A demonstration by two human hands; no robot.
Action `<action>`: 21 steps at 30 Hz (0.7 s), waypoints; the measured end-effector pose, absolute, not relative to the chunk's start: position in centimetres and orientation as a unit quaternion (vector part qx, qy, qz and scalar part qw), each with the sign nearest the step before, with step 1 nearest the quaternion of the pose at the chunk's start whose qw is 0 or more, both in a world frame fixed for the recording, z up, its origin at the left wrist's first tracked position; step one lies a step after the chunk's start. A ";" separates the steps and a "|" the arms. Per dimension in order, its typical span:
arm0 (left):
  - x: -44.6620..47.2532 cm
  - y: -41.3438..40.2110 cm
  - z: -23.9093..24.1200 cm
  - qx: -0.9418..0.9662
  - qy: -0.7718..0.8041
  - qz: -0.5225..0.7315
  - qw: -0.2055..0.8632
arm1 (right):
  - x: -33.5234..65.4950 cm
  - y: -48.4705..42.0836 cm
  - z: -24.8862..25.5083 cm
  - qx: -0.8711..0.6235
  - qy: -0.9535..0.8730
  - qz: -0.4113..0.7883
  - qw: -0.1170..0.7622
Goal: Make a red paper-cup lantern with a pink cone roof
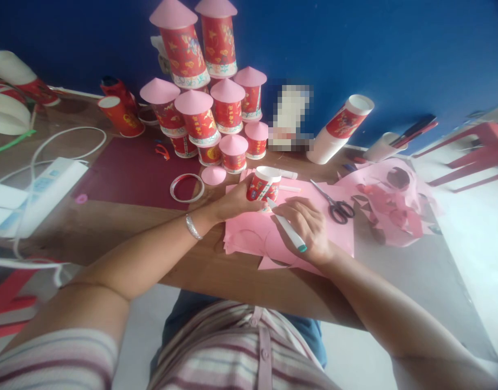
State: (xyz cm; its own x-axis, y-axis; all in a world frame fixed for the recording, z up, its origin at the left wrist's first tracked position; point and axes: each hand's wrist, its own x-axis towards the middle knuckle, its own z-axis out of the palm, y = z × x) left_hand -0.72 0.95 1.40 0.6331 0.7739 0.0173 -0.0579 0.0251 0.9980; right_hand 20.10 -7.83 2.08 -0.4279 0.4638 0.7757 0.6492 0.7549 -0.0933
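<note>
At the far left a white box (45, 195) sits near the desk (232, 271)'s left end, and a maroon sheet (127, 176) spreads from it toward a roll of tape (173, 189) near its right edge. Behind the tape, cone-topped red cups (230, 111) crowd against the blue wall, narrowing the room on that side. The left hand (237, 201) is wrapped around the left side of a red-and-white cup (262, 187), which has its mouth up, above the pink paper (249, 223). Next, the right hand (309, 225) pinches a white marker (288, 230), its narrow end at the cup's lower side (contact, I cannot tell). A strip of brown wood runs between the paper and the desk's near edge. Scissors (340, 210) lie just right of that hand, over the paper's right side, while pink scraps (399, 203) heap beyond, reaching the desk's right edge.
</note>
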 end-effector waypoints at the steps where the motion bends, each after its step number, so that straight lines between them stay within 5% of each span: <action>1: -0.7 0.9 1.4 0.624 0.286 0.317 0.654 | 20.1 -7.8 2.1 -0.331 -0.838 -0.112 0.419; 21: -0.9 1.0 1.3 0.619 0.282 0.326 0.656 | 20.7 -7.6 2.7 -0.296 -0.842 -0.121 0.434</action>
State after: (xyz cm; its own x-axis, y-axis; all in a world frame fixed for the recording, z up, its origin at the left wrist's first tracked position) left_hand -0.94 1.01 1.27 0.6275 0.7779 0.0332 -0.0787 0.0209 0.9967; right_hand 20.70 -7.62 2.73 -0.4483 0.3944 0.8022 0.6044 0.7949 -0.0530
